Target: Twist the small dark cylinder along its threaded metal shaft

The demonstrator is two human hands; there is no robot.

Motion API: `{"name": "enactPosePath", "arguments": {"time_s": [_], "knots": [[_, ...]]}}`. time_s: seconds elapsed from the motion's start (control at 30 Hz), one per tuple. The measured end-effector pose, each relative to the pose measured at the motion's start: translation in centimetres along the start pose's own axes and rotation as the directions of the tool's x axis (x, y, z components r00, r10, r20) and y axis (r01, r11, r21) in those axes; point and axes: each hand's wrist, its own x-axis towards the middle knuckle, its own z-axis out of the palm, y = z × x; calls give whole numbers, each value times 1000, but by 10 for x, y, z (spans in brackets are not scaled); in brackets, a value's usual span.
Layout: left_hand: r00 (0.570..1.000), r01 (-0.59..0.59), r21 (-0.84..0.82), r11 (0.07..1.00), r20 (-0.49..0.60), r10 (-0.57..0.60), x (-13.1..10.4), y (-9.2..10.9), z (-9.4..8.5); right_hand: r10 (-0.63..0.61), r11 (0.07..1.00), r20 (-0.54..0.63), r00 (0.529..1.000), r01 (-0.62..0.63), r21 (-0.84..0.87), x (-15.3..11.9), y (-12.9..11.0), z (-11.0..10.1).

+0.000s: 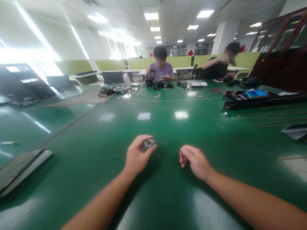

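Note:
My left hand [137, 155] pinches a small round grey metal-looking part [148, 143] between thumb and fingers, its ringed face turned towards me. What kind of part it is cannot be made out. To the right, my right hand [195, 161] hovers over the green table [163, 188] with its fingers curled in and the thumb pressed against them. Whatever may be inside those fingers is hidden. The two hands are apart, with a gap of table surface between them.
A flat grey slab [21, 169] lies at the left. Far right are a black tray [254, 100] with a blue item and several thin rods [275, 121]. Cables and electronic parts [120, 88] lie along the far edge, where two people [163, 68] sit.

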Motion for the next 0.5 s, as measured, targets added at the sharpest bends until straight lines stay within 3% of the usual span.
{"name": "enactPosePath", "arguments": {"time_s": [0.13,0.23,0.4,0.5], "knots": [[995,94,87,992,-44,-91,3,1,-12,-4,1000,14,1000,4,-2,1,1,1],[985,171,129,977,-23,-170,1,0,-37,-2,1000,16,1000,2,3,1,0,3],[954,270,357,895,25,-298,-27,-24,-110,-8,1000,15,1000,8,9,1,0,5],[932,339,517,786,-70,-356,-57,-45,-160,-12,1000,28,1000,12,5,0,0,7]]}}
